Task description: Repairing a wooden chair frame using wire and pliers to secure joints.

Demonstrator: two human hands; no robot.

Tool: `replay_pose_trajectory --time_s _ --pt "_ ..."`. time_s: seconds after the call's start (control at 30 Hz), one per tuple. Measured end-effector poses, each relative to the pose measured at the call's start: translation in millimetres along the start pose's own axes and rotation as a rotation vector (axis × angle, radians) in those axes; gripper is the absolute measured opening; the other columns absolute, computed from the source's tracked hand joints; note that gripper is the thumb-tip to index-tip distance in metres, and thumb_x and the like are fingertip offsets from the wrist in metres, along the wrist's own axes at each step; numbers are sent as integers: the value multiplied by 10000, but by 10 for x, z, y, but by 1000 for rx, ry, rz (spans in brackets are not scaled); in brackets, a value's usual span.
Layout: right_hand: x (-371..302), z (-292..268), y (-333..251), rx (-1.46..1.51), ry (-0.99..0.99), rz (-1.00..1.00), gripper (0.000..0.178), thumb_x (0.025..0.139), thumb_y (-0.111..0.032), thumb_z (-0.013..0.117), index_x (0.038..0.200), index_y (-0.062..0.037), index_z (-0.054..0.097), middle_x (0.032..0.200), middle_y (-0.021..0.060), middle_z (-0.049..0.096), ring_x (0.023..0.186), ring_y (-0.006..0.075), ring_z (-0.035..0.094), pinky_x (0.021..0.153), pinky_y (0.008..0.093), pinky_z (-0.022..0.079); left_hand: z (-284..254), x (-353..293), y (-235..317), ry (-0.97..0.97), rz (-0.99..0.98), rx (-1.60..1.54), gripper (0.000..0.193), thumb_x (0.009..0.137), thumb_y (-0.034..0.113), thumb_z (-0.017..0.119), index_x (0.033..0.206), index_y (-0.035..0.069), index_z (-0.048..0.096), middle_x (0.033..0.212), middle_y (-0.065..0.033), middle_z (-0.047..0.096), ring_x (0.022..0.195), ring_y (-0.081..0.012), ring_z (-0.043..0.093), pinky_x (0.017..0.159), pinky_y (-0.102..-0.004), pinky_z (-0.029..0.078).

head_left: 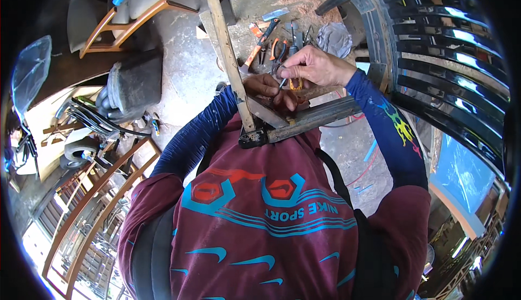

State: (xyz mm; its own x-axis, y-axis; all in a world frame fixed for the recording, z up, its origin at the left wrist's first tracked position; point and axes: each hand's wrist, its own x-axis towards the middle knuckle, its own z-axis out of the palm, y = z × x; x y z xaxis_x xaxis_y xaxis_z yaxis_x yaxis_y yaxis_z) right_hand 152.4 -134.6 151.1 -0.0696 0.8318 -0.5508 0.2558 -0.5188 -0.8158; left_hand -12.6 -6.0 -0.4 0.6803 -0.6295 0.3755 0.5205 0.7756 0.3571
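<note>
Both hands meet just beyond the near rail of an upturned dark wooden frame (315,120). My right hand (317,66) pinches a thin metal rod (283,82) between thumb and fingers. At the rod's lower end my left hand (265,87) is closed, its thumb and curled fingers gathered there; the frame's leg (228,50) hides part of its wrist. What kind of piece the rod is cannot be made out. Beyond the hands lie orange-handled pliers (280,49), a hammer (261,44) with an orange and black handle, and a screwdriver (293,38).
A grey cloth (334,39) and wood shavings (306,0) lie past the tools. Glossy black slats (445,48) of a chair back rise at right. Chairs (122,26), a dark grey container (135,85) and a curved wooden frame (89,205) stand at left.
</note>
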Motion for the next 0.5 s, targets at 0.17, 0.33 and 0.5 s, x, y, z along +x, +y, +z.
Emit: replay_pose_trajectory --time_s 0.17,0.33,0.5 --pt "-51 -110 -374 30 310 336 497 988 -459 577 865 10 686 690 27 635 568 67 569 517 232 473 -38 105 96 -44 84 220 351 1021 228 517 852 -38 669 1175 -240 657 1238 -341 503 1149 -535 227" --pt "-870 65 -545 320 505 -184 454 1031 -327 502 730 -4 605 601 40 546 518 103 493 471 250 361 -51 7 65 46 22 287 335 992 246 562 883 -42 693 1134 -207 683 1187 -327 543 1102 -522 285" --pt "-1553 1080 877 899 186 267 289 957 -218 566 933 52 665 753 135 671 580 192 633 459 313 480 -37 50 203 41 -113 330 330 966 253 589 892 -39 723 1086 -200 708 1148 -336 578 1093 -524 304"
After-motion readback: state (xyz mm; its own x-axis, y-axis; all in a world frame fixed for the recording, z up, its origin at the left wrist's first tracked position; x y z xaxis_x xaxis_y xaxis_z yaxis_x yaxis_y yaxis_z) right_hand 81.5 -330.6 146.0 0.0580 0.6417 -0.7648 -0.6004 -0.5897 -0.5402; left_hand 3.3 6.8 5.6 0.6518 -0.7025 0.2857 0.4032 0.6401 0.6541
